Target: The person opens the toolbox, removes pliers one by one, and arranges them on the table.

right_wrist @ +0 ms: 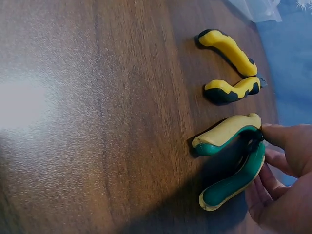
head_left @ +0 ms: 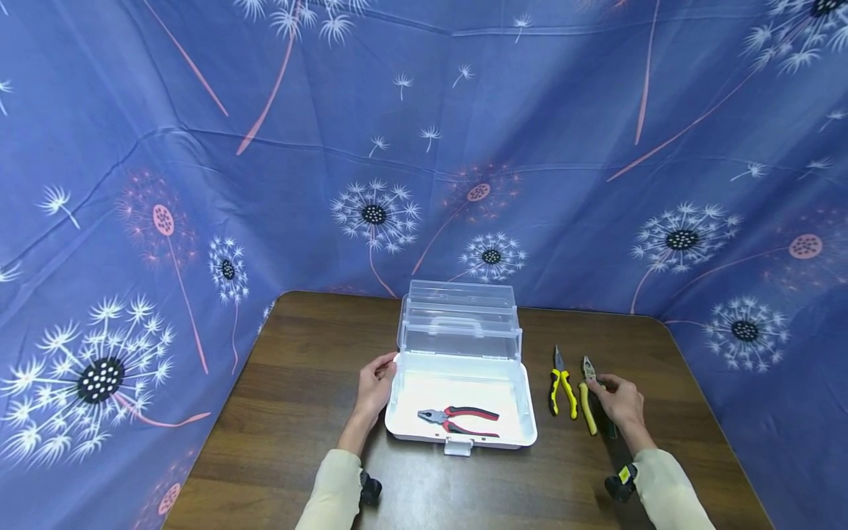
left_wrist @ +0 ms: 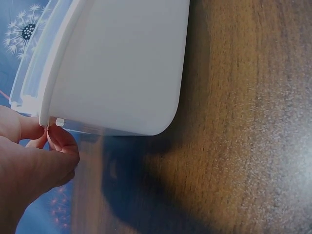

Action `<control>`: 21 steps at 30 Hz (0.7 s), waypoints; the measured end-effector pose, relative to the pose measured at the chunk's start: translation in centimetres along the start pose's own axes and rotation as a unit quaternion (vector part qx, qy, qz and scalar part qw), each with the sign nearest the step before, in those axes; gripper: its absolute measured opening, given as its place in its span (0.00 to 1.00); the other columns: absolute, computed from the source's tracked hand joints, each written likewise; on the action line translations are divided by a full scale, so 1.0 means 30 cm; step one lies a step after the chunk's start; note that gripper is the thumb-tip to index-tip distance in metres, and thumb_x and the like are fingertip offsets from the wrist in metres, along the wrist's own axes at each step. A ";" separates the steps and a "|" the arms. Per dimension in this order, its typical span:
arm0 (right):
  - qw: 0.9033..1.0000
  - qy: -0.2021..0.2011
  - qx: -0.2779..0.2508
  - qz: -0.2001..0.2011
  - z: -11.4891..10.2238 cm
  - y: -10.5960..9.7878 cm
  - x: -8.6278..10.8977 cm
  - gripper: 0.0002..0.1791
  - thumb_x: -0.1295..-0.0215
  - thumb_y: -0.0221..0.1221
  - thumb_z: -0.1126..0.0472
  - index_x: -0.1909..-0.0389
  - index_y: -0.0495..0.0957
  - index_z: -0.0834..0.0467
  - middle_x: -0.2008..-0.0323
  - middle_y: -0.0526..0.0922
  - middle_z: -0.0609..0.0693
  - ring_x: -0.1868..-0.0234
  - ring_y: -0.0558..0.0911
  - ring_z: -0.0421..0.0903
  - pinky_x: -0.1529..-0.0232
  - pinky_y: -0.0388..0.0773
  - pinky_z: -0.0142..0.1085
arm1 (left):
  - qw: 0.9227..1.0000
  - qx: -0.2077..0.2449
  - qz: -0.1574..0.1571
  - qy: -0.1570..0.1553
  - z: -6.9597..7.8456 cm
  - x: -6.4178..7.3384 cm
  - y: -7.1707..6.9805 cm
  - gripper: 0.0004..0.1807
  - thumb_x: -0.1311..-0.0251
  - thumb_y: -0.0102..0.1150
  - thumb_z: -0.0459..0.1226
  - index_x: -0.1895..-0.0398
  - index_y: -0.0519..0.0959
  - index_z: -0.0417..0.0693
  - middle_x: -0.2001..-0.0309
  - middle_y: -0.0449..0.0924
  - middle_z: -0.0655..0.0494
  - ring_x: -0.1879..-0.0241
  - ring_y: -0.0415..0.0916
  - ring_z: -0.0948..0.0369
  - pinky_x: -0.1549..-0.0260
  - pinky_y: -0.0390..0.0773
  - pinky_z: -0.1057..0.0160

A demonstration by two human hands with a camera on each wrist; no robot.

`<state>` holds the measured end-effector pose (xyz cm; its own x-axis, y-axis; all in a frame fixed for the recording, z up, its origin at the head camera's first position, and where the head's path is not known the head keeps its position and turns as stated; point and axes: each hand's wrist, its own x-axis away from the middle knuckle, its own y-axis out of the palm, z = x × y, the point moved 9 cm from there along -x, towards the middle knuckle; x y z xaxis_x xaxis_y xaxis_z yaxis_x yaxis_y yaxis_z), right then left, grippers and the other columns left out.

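My left hand (head_left: 376,386) pinches the rear left corner of a white plastic toolbox (left_wrist: 122,63), thumb and fingers at its rim. The clear lid (head_left: 457,344) stands raised behind it. Inside lie combination pliers (head_left: 435,417) with red and black handles, pointing left. To the right of the box, my right hand (head_left: 623,405) grips a second pair of pliers (right_wrist: 229,134), with pale yellow and green handles, near the pivot. Its handles are spread apart. Between that pair and the box lie needle-nose pliers (head_left: 554,389) with yellow and black handles, tips pointing away.
A brown wooden table (head_left: 291,412) carries everything. Blue cloth (head_left: 298,221) with a dandelion print hangs behind and along both sides. The box's front latch (head_left: 458,447) hangs down over the near edge.
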<state>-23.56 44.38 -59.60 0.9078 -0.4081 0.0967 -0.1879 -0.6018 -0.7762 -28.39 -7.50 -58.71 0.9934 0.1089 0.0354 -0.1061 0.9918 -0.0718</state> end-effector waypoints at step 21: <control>0.986 -0.142 -0.047 0.072 -0.250 -0.084 0.137 0.15 0.27 0.63 0.59 0.48 0.81 0.66 0.55 0.86 0.60 0.59 0.79 0.38 0.60 0.70 0.19 | 1.000 0.004 0.001 -0.006 0.025 0.019 -0.002 0.16 0.26 0.53 0.28 0.41 0.79 0.27 0.48 0.82 0.34 0.52 0.79 0.50 0.60 0.75 0.72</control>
<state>-22.16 39.07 -52.58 0.9352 -0.2936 -0.1982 -0.3439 -0.6178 -0.7072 -27.84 -7.46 -57.94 0.9927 0.1111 0.0469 -0.1080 0.9921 -0.0645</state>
